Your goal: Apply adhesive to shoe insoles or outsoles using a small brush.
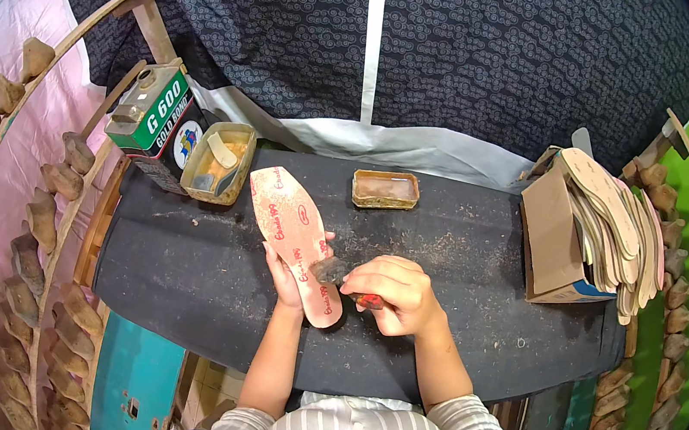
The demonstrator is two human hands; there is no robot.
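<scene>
My left hand (284,278) holds a pale pink shoe insole (286,207) with red print, its fingers wrapped behind the narrow middle. The wide end of the insole points away to the left, and its heel is nearest me. My right hand (393,294) is closed around a small tool with a red handle (366,301). The tool's dark grey head (330,271) lies over the insole's right edge near the heel; whether it is a blade or bristles I cannot tell. Both hands are above the black-covered table (451,333).
A rectangular tray (386,190) with a brownish surface stands at the back middle. At back left are a tub (241,139) with scrapers in it and a green-and-black metal can (157,116). A cardboard box (552,238) of insoles stands right. Racks of wooden shoe lasts (39,218) flank the table.
</scene>
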